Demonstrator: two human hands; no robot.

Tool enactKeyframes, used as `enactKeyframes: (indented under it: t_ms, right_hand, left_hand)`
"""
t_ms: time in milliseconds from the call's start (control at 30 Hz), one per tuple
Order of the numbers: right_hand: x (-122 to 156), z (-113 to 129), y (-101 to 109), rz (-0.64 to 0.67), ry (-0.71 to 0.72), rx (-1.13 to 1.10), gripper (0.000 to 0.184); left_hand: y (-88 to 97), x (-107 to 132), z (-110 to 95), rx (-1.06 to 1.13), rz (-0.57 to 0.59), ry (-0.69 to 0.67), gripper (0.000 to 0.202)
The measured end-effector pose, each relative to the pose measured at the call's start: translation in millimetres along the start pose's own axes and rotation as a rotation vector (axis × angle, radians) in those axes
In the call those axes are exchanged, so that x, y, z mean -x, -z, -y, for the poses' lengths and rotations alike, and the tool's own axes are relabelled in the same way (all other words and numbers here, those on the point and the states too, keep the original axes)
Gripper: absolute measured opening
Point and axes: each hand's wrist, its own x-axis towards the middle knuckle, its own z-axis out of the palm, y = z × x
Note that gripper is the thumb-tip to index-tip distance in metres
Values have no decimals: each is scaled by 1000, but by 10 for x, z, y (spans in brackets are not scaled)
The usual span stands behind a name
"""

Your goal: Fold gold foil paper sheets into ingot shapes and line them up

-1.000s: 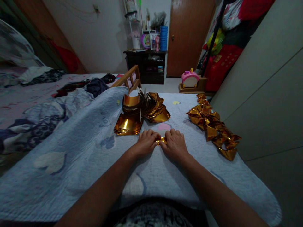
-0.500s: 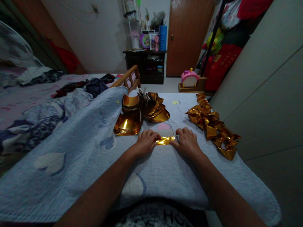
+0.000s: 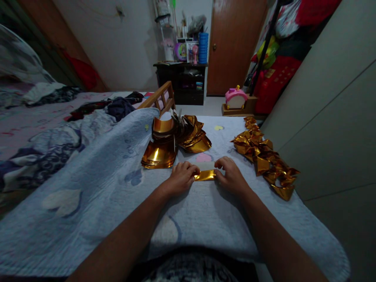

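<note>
A gold foil paper sheet (image 3: 205, 175) lies in front of me with its near edge folded over, so a shiny gold strip shows below the pale back. Its left end is pinched in my left hand (image 3: 182, 175), fingers curled and closed. At the right end my right hand (image 3: 231, 174) grips the fold between thumb and bent fingers. Beyond my left hand stands a fanned stack of gold foil sheets (image 3: 160, 153). Folded gold foil pieces (image 3: 260, 154) are heaped in a row to the right of my right hand.
A pale blue quilted cover (image 3: 111, 203) is spread under everything. A wooden rail (image 3: 157, 98) rises behind the stack. Rumpled clothes (image 3: 117, 109) lie on the bed at left. Light cabinet panels (image 3: 331, 137) border the right side. A pink toy (image 3: 235, 98) stands beyond the far edge.
My right hand has shifted slightly, its fingers drawing in closer to the sheet's right end. The gold strip looks flatter and smoother. My left hand stays in place.
</note>
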Motion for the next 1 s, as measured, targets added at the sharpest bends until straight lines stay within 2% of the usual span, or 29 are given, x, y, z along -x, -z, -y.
enactKeyframes:
  t_ms: [67, 200, 367, 567, 800, 1000]
  right_hand:
    - [-31, 89, -76, 64, 50, 5, 11]
    - [-51, 180, -190, 179, 13, 105, 10]
    - [-42, 210, -209, 190, -33, 204, 12]
    - [-34, 272, -200, 179, -46, 264, 18]
    - [17, 94, -99, 202, -8, 149, 14]
    - [40, -54, -10, 226, 55, 32, 27]
  left_hand:
    - [-7, 1, -5, -7, -11, -5, 23]
    - [-53, -11, -47, -18, -58, 15, 23]
    - [-115, -45, -99, -71, -121, 78, 25]
    - [-88, -45, -58, -32, -68, 76, 21]
    - [14, 9, -18, 51, -15, 25, 22]
    - [22, 22, -70, 29, -62, 12, 20]
